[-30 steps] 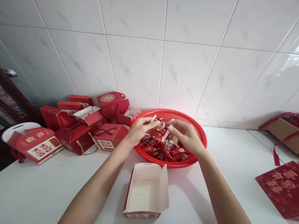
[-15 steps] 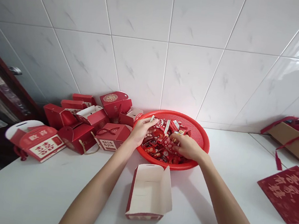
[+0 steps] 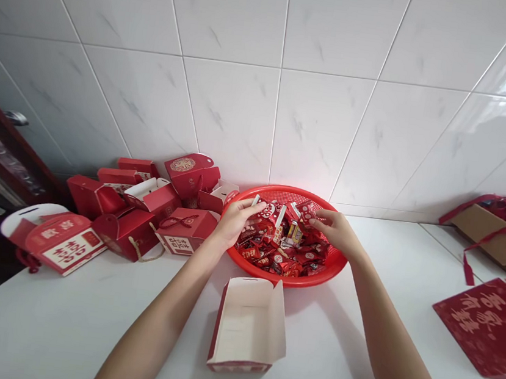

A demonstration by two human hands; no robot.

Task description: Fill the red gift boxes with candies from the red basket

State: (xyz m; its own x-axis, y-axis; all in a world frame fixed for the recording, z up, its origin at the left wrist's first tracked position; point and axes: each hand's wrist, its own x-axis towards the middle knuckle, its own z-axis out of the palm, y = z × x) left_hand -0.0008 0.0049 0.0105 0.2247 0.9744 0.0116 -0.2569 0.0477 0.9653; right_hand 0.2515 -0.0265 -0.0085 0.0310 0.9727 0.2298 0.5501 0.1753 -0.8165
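A red plastic basket with a perforated wall holds a heap of red-wrapped candies. My left hand is at the basket's left side, closed on a red and white candy packet. Over the right side, my right hand pinches a red candy packet between thumb and fingers. Both packets are above the heap, their inner ends close together. In front of the basket, between my forearms, stands an open red gift box with its white inside facing up and nothing in it.
Several red gift boxes, some with cord or ribbon handles, crowd the left against the tiled wall. On the right are a flat red paper bag and a cardboard box with dark red ribbon spilling out.
My right hand has come up from the middle of the heap to the basket's right side and now has a red packet. My left hand keeps its packet; the view shifts slightly.
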